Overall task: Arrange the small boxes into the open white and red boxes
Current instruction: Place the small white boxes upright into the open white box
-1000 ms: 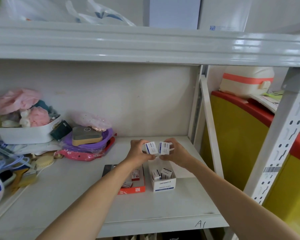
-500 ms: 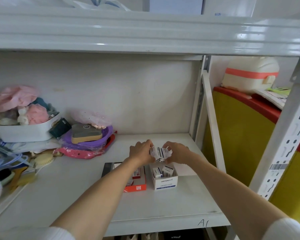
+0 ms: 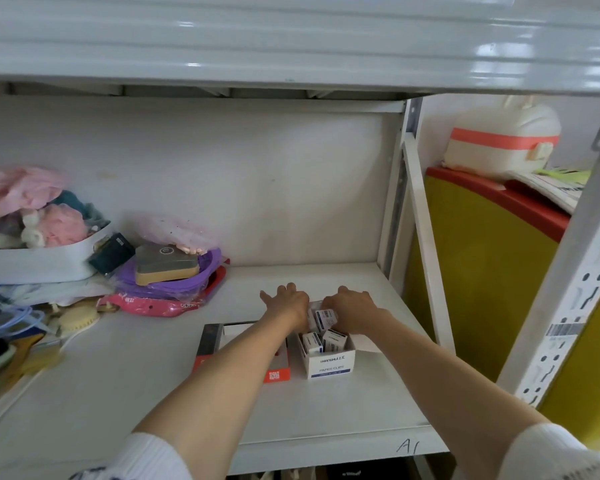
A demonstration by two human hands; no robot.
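An open white box (image 3: 331,363) marked "paper clips" stands on the shelf with several small white-and-blue boxes (image 3: 324,339) upright inside. Left of it lies the open red box (image 3: 278,374), mostly hidden under my left forearm. My left hand (image 3: 286,301) rests palm down over the far left corner of the white box, fingers spread, touching a small box (image 3: 311,317). My right hand (image 3: 352,311) curls over the far end of the white box, with another small box (image 3: 328,317) beneath its fingers.
A purple bowl (image 3: 174,282) holding a grey-and-tan item sits at the back left over a pink packet (image 3: 153,303). A white basket (image 3: 39,261) of pink and teal things stands farther left. A white shelf post (image 3: 426,237) rises on the right.
Both hands have come down from above the shelf to the white box, carrying the two small boxes into its far end. The camera has tilted downward.
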